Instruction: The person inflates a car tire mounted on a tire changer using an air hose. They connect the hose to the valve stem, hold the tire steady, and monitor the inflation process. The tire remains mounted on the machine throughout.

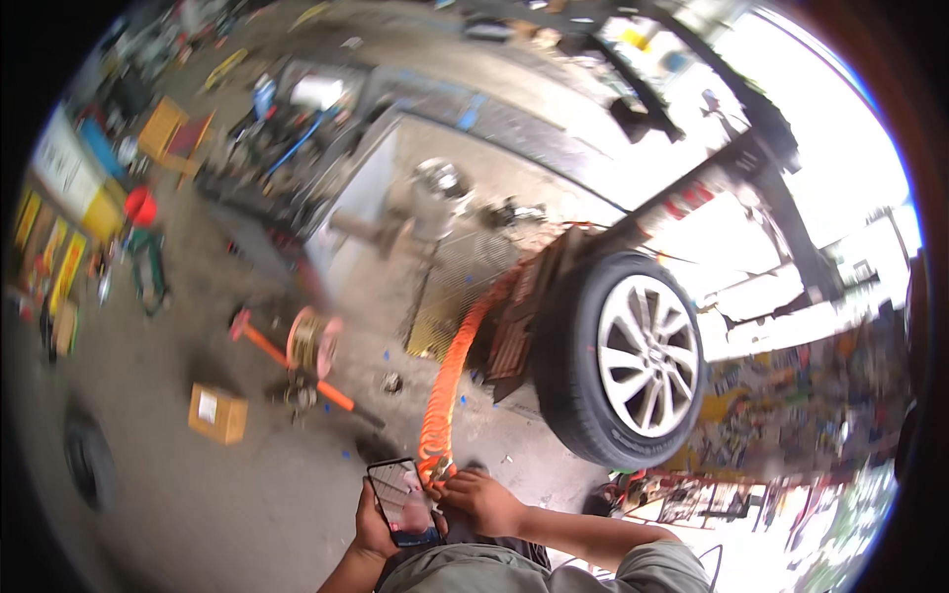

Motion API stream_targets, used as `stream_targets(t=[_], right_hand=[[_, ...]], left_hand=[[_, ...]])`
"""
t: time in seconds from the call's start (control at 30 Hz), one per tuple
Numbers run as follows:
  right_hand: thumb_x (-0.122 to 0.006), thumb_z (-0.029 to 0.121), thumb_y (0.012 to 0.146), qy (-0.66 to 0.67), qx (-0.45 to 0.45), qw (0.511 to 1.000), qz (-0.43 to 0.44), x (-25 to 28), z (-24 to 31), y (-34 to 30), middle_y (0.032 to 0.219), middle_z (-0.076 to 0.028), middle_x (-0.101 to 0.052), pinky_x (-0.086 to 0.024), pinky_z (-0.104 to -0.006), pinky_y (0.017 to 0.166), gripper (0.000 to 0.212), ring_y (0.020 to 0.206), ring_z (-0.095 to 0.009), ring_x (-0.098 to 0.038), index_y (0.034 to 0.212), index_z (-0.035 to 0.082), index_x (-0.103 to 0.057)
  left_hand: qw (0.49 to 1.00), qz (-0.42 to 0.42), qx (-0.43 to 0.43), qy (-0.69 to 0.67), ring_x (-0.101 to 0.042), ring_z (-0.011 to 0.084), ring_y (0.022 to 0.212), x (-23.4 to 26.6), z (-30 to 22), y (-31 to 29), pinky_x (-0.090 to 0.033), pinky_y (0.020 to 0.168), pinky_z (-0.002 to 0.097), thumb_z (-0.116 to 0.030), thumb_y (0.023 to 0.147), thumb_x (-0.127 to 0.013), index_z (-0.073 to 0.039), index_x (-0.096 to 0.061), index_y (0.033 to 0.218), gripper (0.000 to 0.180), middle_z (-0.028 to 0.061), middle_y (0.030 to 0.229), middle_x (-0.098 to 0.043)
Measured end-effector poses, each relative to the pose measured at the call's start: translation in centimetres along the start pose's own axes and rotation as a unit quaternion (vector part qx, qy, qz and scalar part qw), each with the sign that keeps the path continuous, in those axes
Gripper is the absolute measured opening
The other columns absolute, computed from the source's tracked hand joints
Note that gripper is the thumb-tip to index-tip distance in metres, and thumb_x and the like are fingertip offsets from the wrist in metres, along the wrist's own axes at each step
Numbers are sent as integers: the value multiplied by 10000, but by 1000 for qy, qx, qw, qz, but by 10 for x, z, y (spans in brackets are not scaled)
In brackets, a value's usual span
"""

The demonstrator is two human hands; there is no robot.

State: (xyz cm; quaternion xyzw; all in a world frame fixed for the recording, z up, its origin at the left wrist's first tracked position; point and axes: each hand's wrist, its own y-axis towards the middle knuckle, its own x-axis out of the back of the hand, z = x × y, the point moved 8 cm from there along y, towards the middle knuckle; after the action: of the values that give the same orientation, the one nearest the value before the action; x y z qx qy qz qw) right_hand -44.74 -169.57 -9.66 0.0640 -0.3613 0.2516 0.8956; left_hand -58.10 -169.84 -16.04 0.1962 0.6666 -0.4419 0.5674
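Observation:
My left hand (373,524) is wrapped around a smartphone (403,504) with a lit screen, held upright in front of my body. Just right of the phone, my right hand (481,502) is closed at the end of an orange coiled air hose (451,381). My fingers partly hide that end, and its fitting is too small to make out. From there the coil runs up and away to the base of a tyre-working machine. A car wheel (647,356) with a silver multi-spoke rim and black tyre stands on edge to the right of the hose.
A hammer-like tool with an orange handle (265,341), a reel (313,343) and a small cardboard box (217,413) lie on the floor at left. A black tyre (89,460) lies farther left. A grey cabinet (247,222) heaped with tools stands beyond. A dark machine arm (682,183) reaches across the upper right.

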Motion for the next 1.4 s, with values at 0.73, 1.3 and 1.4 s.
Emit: stream_targets(t=[0.73,1.3,1.4], right_hand=[[-694,184,1033,321,-203,731,-567,67,55,-679,946,-114,-599,-529,-382,766,184,867,-244,-643,1052,1,-678],[-625,220,1045,385,-509,424,-643,-12,-151,-985,922,-96,-728,-578,-327,651,323,735,-165,-688,1229,-41,-674],[-636,163,1043,424,-516,356,-654,-34,-199,-1041,865,-85,-706,-581,-317,614,264,688,-163,-680,1177,-60,-679]], left_hand=[[774,160,426,440,-709,547,943,-160,561,0,-584,837,619,-855,945,-387,-17,-438,1518,1017,287,1264,-686],[796,144,436,395,-702,373,908,-190,723,151,-571,840,496,-882,919,-402,65,-581,1288,1031,190,1125,-652],[809,100,389,429,-698,366,888,-193,729,172,-568,823,495,-863,951,-343,67,-580,1272,1012,181,1075,-656]])
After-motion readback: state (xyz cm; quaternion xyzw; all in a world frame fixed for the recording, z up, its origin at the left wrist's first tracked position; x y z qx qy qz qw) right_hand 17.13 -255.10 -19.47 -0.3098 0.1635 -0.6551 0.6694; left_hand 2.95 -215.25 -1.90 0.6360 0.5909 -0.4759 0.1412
